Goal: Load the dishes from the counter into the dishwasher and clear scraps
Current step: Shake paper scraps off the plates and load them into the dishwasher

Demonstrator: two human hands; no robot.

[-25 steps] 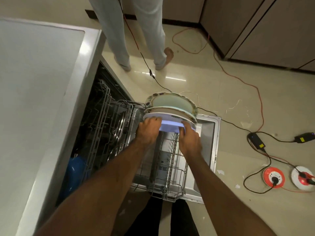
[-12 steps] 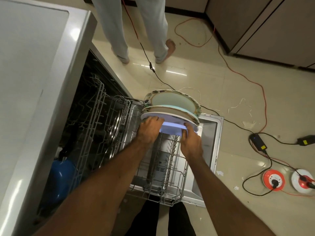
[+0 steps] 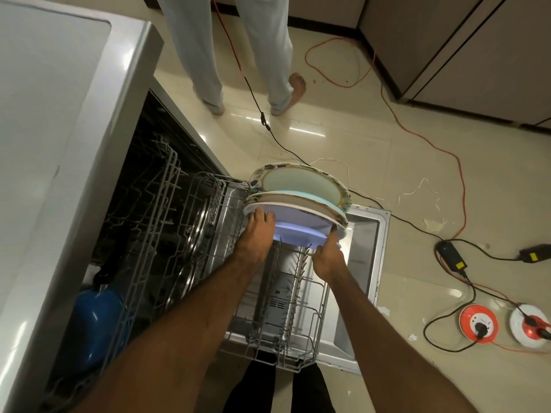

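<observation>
Several plates stand on edge at the far end of the pulled-out lower rack (image 3: 301, 293) of the open dishwasher. The rearmost is a floral-rimmed plate (image 3: 301, 183), with a pale plate (image 3: 298, 205) in front of it. Nearest me is a lavender plate (image 3: 298, 231). My left hand (image 3: 258, 236) grips the lavender plate's left edge, fingers curled over its rim. My right hand (image 3: 328, 257) holds its lower right edge. The dishwasher door (image 3: 363, 251) lies open and flat under the rack.
A grey counter (image 3: 53, 120) runs along the left. A blue bottle (image 3: 95, 329) and steel dishes (image 3: 196, 234) sit in the racks on the left. A person's legs (image 3: 268, 55) stand beyond the door. Cables and two orange-and-white reels (image 3: 504, 323) lie on the floor to the right.
The view has shifted slightly. My right hand has slid rightward along the lavender plate's lower edge. The plate stack stays in the same place on the rack.
</observation>
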